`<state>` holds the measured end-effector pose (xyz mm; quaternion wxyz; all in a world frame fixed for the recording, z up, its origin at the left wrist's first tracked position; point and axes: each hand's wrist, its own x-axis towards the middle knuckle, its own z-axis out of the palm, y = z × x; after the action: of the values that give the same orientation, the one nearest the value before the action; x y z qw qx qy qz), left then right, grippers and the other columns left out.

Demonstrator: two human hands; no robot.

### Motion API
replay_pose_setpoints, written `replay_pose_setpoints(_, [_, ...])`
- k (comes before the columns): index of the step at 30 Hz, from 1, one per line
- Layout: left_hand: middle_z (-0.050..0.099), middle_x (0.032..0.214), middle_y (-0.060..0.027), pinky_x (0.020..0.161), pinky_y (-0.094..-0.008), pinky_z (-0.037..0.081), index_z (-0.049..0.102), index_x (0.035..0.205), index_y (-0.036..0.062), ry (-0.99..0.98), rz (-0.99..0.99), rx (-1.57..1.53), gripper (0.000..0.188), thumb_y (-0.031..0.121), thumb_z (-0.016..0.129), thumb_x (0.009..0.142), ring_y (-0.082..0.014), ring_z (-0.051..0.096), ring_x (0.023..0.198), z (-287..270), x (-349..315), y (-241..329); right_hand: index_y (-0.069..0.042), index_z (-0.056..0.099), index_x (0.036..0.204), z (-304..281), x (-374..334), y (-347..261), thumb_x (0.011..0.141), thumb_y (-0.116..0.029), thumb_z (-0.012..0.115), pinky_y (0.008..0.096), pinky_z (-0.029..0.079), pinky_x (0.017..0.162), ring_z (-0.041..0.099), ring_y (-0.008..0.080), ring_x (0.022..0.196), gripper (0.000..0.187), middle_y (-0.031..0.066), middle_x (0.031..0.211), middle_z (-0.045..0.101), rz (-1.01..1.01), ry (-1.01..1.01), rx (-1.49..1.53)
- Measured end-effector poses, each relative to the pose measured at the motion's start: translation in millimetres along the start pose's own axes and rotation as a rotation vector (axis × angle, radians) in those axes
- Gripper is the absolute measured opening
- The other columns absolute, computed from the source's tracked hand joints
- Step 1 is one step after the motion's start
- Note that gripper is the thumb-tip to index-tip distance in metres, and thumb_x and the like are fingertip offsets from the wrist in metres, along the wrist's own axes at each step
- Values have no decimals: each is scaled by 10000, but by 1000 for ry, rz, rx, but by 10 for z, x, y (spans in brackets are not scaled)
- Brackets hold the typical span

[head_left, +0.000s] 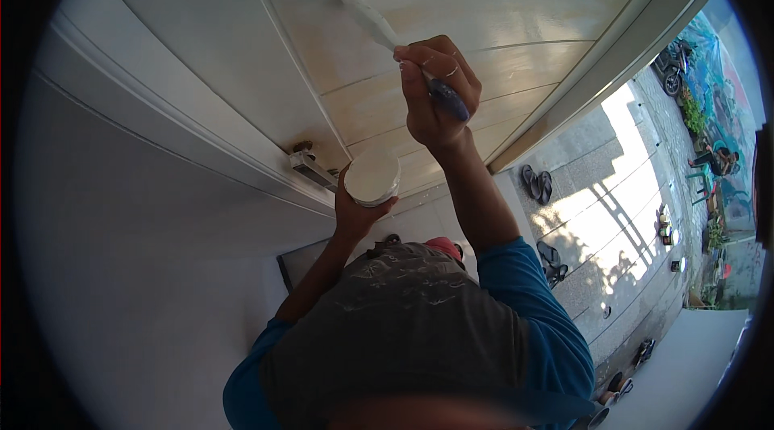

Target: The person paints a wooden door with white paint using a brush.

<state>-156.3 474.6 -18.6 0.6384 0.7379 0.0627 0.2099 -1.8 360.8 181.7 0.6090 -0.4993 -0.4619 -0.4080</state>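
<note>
My right hand [439, 103] is closed around a paintbrush [371, 17] with a dark blue handle. White paint coats its bristles, and they appear to rest against the door [492, 15]. The door's surface is whitish, with tan patches showing through. White flecks mark the fingers of this hand. Lower down, my left hand [356, 219] grips a round white tub [372, 175] from beneath and the side. The tub's top looks pale and flat; I cannot tell whether that is paint or a lid. Beside it, a metal door handle [313, 169] sticks out from the door.
A white door frame [645, 35] borders the right side. Plain wall [145, 285] fills the left. Outside, sandals [537, 184] lie on sunlit paving, with more footwear farther down. A person [717, 160] sits near a painted wall; a motorbike [671, 71] is parked beyond.
</note>
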Motion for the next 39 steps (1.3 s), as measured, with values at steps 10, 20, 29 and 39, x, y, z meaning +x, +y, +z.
replay_pose_setpoints(10, [581, 1249, -126, 1008, -389, 477, 406, 1365, 28, -45, 6, 26, 947, 173, 950, 603, -233, 580, 1174, -108, 49, 72, 28, 630, 924, -606, 147, 439, 910, 39, 612, 273, 478, 574, 623, 149, 691, 25, 109, 838, 679, -5, 406, -512])
replay_pose_setpoints(20, [576, 1253, -129, 1007, -394, 483, 398, 1365, 33, -83, -29, 21, 953, 175, 952, 602, -236, 581, 1173, -137, 128, 38, 17, 604, 890, -321, 75, 276, 918, 57, 585, 269, 474, 583, 600, 137, 666, 52, 126, 862, 691, 142, 324, -65])
replay_pose_setpoints(29, [577, 1251, -126, 1003, -390, 487, 392, 1372, 32, -89, 8, 40, 959, 173, 954, 608, -232, 582, 1170, -111, 97, 26, 20, 600, 834, -120, 108, 224, 822, 96, 644, 315, 485, 555, 640, 221, 662, 88, 157, 819, 687, -160, 209, -330])
replay_pose_setpoints(39, [582, 1246, -132, 994, -395, 490, 391, 1371, 26, -81, 8, 63, 976, 207, 960, 599, -238, 589, 1166, -122, 125, 20, 25, 655, 922, -984, 315, 630, 923, 25, 616, 245, 520, 608, 658, 143, 715, 39, 105, 861, 691, 114, 492, -233])
